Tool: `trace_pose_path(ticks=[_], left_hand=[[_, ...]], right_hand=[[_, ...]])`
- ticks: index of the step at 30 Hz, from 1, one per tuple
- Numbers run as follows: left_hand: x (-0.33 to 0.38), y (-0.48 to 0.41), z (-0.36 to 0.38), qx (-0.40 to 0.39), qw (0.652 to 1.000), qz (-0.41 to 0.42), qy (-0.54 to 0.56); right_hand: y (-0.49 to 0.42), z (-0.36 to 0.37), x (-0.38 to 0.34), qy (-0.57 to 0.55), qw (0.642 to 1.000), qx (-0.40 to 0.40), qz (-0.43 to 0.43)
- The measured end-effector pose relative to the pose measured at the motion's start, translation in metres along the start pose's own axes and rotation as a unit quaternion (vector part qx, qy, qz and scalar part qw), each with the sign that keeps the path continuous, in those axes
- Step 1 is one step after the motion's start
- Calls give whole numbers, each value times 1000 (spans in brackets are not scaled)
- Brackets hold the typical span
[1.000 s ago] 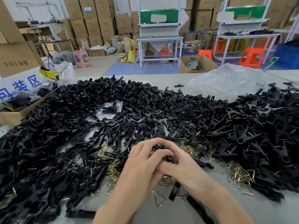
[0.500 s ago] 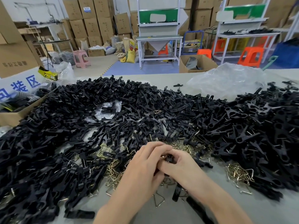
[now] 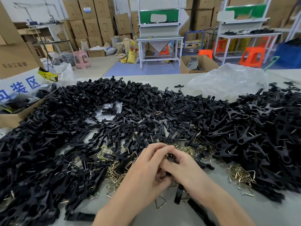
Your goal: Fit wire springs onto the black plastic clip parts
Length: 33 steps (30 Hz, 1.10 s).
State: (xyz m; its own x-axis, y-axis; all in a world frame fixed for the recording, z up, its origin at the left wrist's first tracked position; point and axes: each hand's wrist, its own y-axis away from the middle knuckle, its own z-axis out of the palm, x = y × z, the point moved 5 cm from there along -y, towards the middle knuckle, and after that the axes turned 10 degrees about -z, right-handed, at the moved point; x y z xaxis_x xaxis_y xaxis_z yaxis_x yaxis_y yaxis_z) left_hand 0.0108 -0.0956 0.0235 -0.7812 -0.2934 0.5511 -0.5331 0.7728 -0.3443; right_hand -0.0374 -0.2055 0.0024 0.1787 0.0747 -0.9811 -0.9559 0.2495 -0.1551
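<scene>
A long grey bench (image 3: 268, 209) fills the space in front of me. A huge heap of black clip parts (image 3: 73, 128) covers it from 9 o'clock round to 3 o'clock. A crumpled clear bag (image 3: 228, 82) lies at 1 o'clock. Shiny wire springs (image 3: 114, 173) sit in a tangle at 7 o'clock, with more at 4 o'clock.

At 6 o'clock the left hand (image 3: 145, 172) and the right hand (image 3: 189, 170) press close together, fingers curled round one clip part (image 3: 171, 158). I cannot tell if a spring is in there too.

I think a bendy spring could ping out and fly off, or nip a finger, if the grip slips.

The white sign (image 3: 21, 88) at 10 o'clock shows "装区" in blue. A yellow tag (image 3: 48, 76) beside it starts with "PRO".
</scene>
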Motion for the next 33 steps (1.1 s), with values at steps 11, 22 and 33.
trace_pose_path(ticks=[11,22,33], left_hand=[[-10,1,-10,50,995,-86,-12],[-46,0,-25,124,937,-260,-199],[-59,-7,-17,55,932,-252,-254]], right_hand=[[-17,-60,-35,-330,917,222,24],[-24,-50,-45,-4,981,170,-96],[-26,-16,11,566,818,58,-81]])
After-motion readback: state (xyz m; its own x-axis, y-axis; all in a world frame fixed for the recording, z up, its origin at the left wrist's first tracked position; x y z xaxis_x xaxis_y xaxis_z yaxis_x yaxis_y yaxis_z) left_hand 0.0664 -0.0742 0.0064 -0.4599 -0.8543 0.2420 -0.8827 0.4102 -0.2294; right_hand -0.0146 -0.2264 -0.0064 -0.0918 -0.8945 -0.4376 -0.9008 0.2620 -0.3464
